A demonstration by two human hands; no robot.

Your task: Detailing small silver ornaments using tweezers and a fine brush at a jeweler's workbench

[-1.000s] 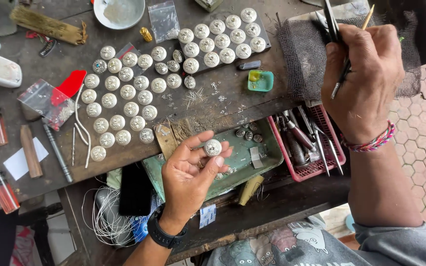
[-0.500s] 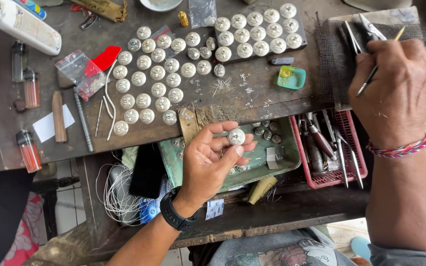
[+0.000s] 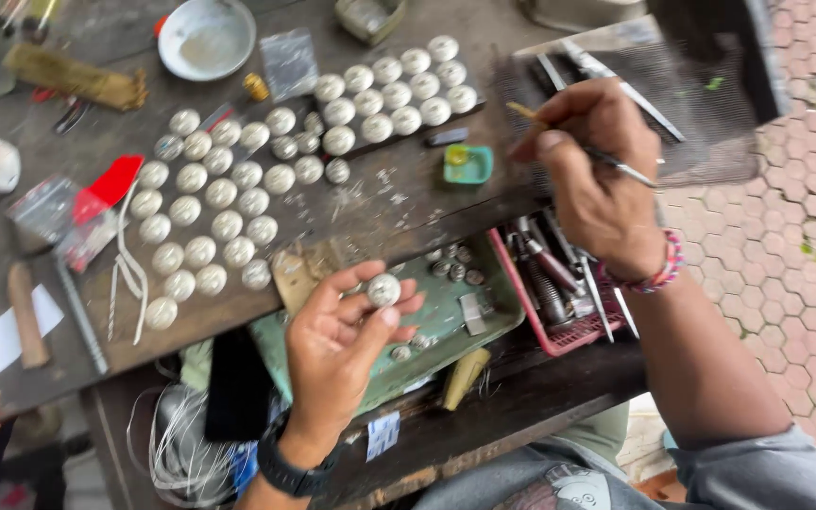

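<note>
The right hand (image 3: 597, 184) has swung left and nearer since the earlier frame, its fingers clamped on a thin metal tool (image 3: 606, 156). The left hand (image 3: 342, 345) pinches a round silver button (image 3: 383, 289) at its fingertips, above the near green tray (image 3: 446, 326). Held so lightly, the button could slip into the tray if the tool presses hard

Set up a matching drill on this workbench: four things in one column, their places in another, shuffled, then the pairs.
Things:
1. round silver dome piece
2. thin metal-tipped tool
3. small teal square dish
4. white round bowl

Places:
A. at the bench's far edge, top left
B. held in the left hand fingertips
C. pinched in the right hand
D. on the bench, just left of the right hand

Pairs: 1-B, 2-C, 3-D, 4-A
</note>
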